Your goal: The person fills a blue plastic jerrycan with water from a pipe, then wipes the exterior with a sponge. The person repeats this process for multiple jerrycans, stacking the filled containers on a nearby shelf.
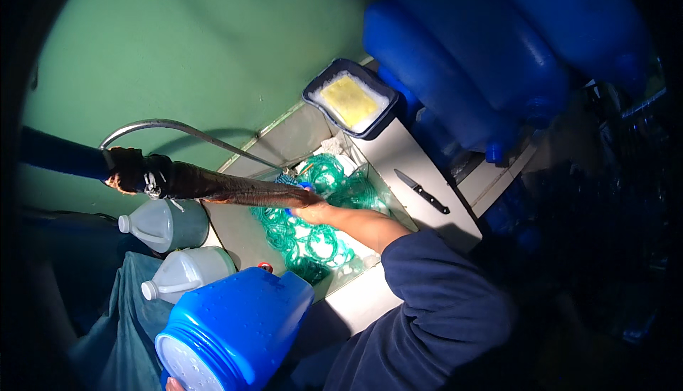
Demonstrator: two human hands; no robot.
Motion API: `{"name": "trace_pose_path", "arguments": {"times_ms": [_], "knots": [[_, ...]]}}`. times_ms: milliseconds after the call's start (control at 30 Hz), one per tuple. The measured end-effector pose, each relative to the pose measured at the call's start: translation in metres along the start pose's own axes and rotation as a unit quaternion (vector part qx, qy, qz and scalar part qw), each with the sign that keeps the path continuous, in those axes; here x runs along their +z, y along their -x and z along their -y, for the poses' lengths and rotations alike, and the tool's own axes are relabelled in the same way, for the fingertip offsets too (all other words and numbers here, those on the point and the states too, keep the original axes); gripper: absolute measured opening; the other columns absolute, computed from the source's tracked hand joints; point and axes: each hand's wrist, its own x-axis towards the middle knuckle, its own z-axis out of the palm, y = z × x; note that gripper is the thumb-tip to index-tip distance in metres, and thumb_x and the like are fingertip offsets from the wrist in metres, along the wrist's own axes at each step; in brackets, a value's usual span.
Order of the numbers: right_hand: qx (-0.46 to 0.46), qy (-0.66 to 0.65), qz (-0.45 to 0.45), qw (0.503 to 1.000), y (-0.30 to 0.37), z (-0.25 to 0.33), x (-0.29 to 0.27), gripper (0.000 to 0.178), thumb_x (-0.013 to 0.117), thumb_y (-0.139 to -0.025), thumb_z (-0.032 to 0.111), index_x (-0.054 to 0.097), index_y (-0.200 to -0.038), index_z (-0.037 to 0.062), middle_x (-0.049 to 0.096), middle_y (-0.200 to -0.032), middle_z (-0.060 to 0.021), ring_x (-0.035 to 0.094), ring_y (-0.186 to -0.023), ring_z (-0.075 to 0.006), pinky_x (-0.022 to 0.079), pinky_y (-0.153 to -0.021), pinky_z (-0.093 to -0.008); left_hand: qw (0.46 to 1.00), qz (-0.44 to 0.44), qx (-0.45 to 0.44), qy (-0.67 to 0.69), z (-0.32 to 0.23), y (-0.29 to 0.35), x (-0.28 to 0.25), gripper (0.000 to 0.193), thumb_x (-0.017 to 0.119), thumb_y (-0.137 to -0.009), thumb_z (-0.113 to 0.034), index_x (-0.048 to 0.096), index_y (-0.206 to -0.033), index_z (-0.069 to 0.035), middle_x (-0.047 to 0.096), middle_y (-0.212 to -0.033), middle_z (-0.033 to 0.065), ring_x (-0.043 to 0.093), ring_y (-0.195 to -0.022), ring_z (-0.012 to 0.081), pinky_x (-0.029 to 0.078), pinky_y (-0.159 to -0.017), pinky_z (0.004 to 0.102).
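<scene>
A wet blue plastic container point(245, 320) with a wide whitish round end tilts at the lower left. The fingertips of my left hand point(173, 384) show at its lower edge, closed against it; the rest of that hand is out of view. My right arm reaches into a white tiled basin point(284, 138) where a heap of green translucent tubing or cord point(324, 174) lies in loose coils. A dark wrapped pipe point(242, 190) crosses in front of my right hand point(311, 211), beside small blue pieces. Its fingers are mostly hidden.
A curved metal spout point(171, 126) arches over the basin. On the ledge sit a dark blue tub point(380, 129) with a yellow sponge in suds and a black-handled knife point(423, 192). Large blue water jugs point(441, 78) lean at upper right. Two pale bottles point(188, 270) stand left.
</scene>
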Motion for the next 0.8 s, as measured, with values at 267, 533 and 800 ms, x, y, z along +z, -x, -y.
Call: {"name": "trace_pose_path", "arguments": {"times_ms": [267,533,800], "knots": [[0.103,0.174,0.205,0.958,0.017,-0.007,-0.027,0.028,0.065,-0.081,0.020,0.067,-0.108,0.0099,0.071,-0.097,-0.0186,0.069,-0.091,-0.0369,0.055,-0.081,-0.0459,0.999,-0.006,-0.044,-0.024,0.001,-0.003,-0.010,0.047,0.055,-0.096,-0.053,0.072,-0.106,-0.011,0.072,-0.101,0.0101,0.067,-0.091,0.0308,0.046,-0.091,0.0514],[0.013,0.006,0.131,0.991,0.061,0.075,-0.144,0.045,0.077,-0.074,0.031,0.067,-0.114,0.0139,0.070,-0.100,-0.0170,0.068,-0.096,-0.0347,0.055,-0.085,-0.0455,0.988,0.145,0.045,-0.032,-0.020,-0.017,-0.057,0.057,0.065,-0.089,-0.037,0.058,-0.132,-0.001,0.062,-0.124,0.0194,0.058,-0.115,0.0360,0.041,-0.103,0.0463],[-0.100,-0.275,0.069,0.954,0.061,0.233,-0.257,0.032,0.074,-0.090,0.027,0.073,-0.112,0.0039,0.073,-0.105,-0.0079,0.067,-0.098,-0.0138,0.053,-0.091,-0.0311,0.951,0.248,-0.075,0.168,0.009,-0.035,-0.078,0.037,0.079,-0.078,-0.020,0.063,-0.103,0.002,0.064,-0.091,0.0191,0.063,-0.081,0.0355,0.051,-0.076,0.0410]]}}
